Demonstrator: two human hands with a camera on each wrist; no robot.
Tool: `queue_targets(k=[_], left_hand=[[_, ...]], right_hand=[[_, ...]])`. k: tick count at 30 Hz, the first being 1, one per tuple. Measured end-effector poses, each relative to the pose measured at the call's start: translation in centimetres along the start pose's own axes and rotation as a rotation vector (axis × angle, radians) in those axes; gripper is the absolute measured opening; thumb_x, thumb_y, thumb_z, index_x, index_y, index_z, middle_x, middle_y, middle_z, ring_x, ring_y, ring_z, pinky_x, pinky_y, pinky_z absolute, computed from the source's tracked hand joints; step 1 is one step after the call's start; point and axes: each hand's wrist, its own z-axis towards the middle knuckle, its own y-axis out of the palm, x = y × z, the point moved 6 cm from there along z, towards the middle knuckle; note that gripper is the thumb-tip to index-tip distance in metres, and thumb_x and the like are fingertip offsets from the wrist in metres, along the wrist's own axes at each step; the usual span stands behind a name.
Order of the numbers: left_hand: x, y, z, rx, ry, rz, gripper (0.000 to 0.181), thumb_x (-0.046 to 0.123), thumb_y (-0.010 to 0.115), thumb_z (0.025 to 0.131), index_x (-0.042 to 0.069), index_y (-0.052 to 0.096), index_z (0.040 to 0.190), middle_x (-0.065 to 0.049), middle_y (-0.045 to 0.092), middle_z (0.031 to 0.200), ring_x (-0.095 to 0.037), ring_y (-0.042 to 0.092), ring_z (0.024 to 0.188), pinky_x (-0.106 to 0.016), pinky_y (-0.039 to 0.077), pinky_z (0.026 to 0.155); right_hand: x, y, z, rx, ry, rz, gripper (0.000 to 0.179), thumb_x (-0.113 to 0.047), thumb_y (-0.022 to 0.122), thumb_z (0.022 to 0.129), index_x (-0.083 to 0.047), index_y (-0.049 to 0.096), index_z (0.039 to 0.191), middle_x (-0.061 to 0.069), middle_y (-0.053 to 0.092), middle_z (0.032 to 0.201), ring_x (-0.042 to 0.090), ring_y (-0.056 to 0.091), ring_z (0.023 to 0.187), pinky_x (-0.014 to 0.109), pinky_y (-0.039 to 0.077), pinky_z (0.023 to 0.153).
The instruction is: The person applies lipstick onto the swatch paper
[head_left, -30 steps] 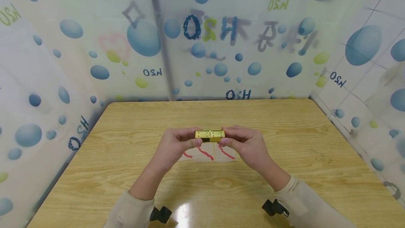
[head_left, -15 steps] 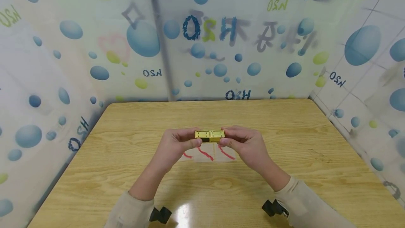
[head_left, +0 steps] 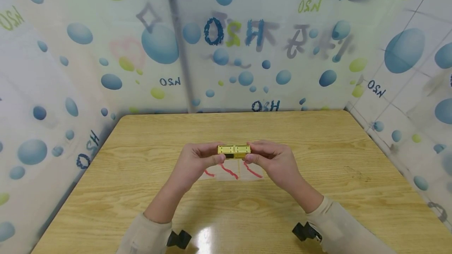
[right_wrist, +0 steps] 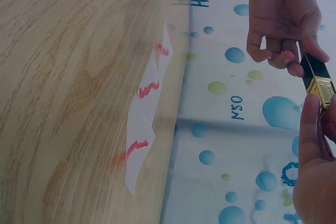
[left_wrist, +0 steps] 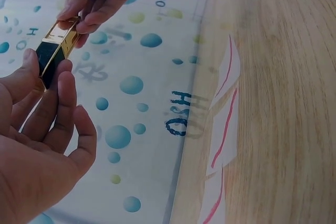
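Note:
Between both hands, a small gold-and-black rectangular lipstick [head_left: 234, 151] is held level above the table. My left hand [head_left: 190, 166] pinches its left end, thumb on the near side. At the other end, the thumb and fingers of my right hand [head_left: 280, 164] grip it. In the left wrist view the lipstick [left_wrist: 55, 48] has its black part at my left hand and its gold part toward the right. The right wrist view also shows the gold part of the lipstick [right_wrist: 321, 85] at my right fingers. Fingertips hide both ends.
White paper pieces [head_left: 221, 175] with red strokes lie on the wooden table [head_left: 148, 140] below the hands, partly hidden by them in the head view. A bubble-patterned sheet [head_left: 219, 81] hangs behind the table and along its sides. Black devices [head_left: 179, 239] sit at both wrists.

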Motion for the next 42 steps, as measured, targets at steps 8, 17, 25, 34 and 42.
queue_targets(k=[8,17,25,34,42], left_hand=[[0.3,-0.1,0.2,0.008,-0.021,0.034,0.03,0.011,0.079,0.097,0.007,0.077,0.127,-0.012,0.081,0.116,-0.015,0.075,0.098,-0.027,0.061,0.091],[0.6,-0.3,0.2,0.017,-0.031,0.039,0.032,0.015,0.079,0.098,0.01,0.076,0.129,-0.011,0.081,0.118,-0.029,0.077,0.109,-0.029,0.062,0.094],[0.9,-0.3,0.3,0.015,-0.016,0.031,0.032,0.017,0.079,0.098,0.011,0.076,0.129,-0.009,0.08,0.115,-0.017,0.076,0.1,-0.028,0.061,0.093],[1.1,-0.3,0.5,0.012,0.005,0.008,0.035,0.015,0.08,0.096,0.014,0.074,0.131,-0.009,0.079,0.111,-0.022,0.076,0.099,-0.034,0.063,0.093],[1.3,-0.1,0.5,0.006,0.029,0.005,0.042,0.013,0.08,0.096,0.016,0.071,0.137,-0.006,0.077,0.103,-0.022,0.075,0.093,-0.028,0.061,0.083]], right_hand=[[0.2,-0.2,0.1,-0.005,0.006,-0.009,0.033,0.001,0.076,0.095,0.007,0.073,0.127,0.031,0.074,0.12,0.006,0.08,0.09,0.03,0.066,0.081],[0.3,-0.3,0.3,-0.003,0.021,-0.067,0.031,-0.004,0.079,0.094,0.001,0.076,0.125,0.025,0.076,0.114,0.007,0.078,0.088,0.026,0.065,0.081],[0.4,-0.3,0.4,-0.002,0.047,-0.05,0.032,-0.008,0.079,0.095,0.002,0.075,0.126,0.024,0.078,0.113,0.007,0.078,0.09,0.026,0.065,0.084],[0.5,-0.3,0.5,0.005,0.075,-0.002,0.034,-0.01,0.076,0.099,0.004,0.073,0.129,0.024,0.078,0.112,0.008,0.079,0.088,0.027,0.065,0.087],[0.7,0.2,0.7,-0.016,0.107,0.07,0.032,-0.01,0.072,0.101,0.005,0.071,0.13,0.018,0.079,0.11,0.012,0.079,0.086,0.033,0.066,0.085]])
